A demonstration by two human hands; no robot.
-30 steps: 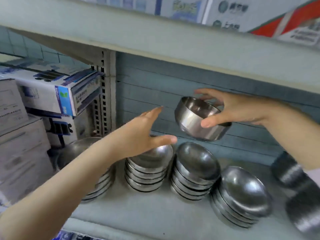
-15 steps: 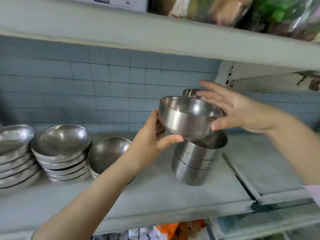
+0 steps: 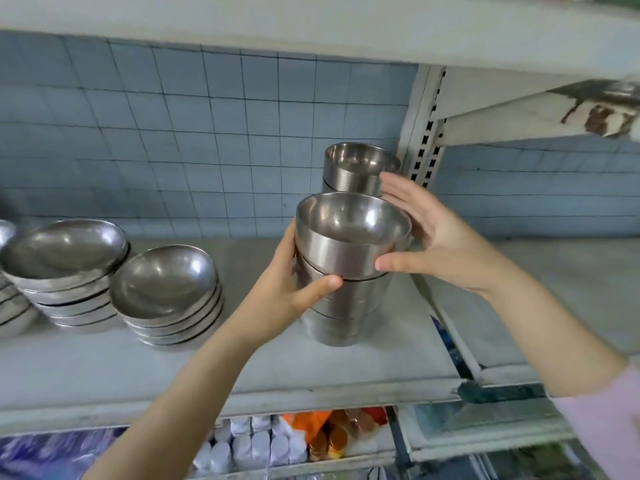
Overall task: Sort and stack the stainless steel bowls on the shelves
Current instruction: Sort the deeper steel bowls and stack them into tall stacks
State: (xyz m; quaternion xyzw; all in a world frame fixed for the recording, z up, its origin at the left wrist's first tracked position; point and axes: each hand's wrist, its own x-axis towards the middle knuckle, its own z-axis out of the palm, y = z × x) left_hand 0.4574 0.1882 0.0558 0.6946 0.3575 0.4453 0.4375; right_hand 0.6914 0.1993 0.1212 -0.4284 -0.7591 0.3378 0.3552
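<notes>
A deep steel bowl (image 3: pixel 349 240) sits on top of a stack of like bowls (image 3: pixel 346 317) on the grey shelf (image 3: pixel 242 368). My left hand (image 3: pixel 294 292) grips the stack's left side, thumb across the front under the top bowl. My right hand (image 3: pixel 426 237) holds the top bowl's right side, thumb at its lower rim, fingers spread behind. A second stack of deep bowls (image 3: pixel 356 171) stands behind, near the upright. Two stacks of shallow wide bowls (image 3: pixel 166 289) (image 3: pixel 65 261) stand to the left.
A perforated metal upright (image 3: pixel 426 143) divides this bay from the right-hand shelf (image 3: pixel 554 292). Blue tiled wall (image 3: pixel 194 133) lies behind, and a shelf (image 3: pixel 311 26) runs close overhead. Packaged goods (image 3: pixel 284 441) fill the level below. Another bowl stack shows at the far left edge (image 3: pixel 10 306).
The view swung right from the shallow bowls to the deep-bowl stack. The bowl held in the air has come down onto that stack, and my left hand now grips the stack.
</notes>
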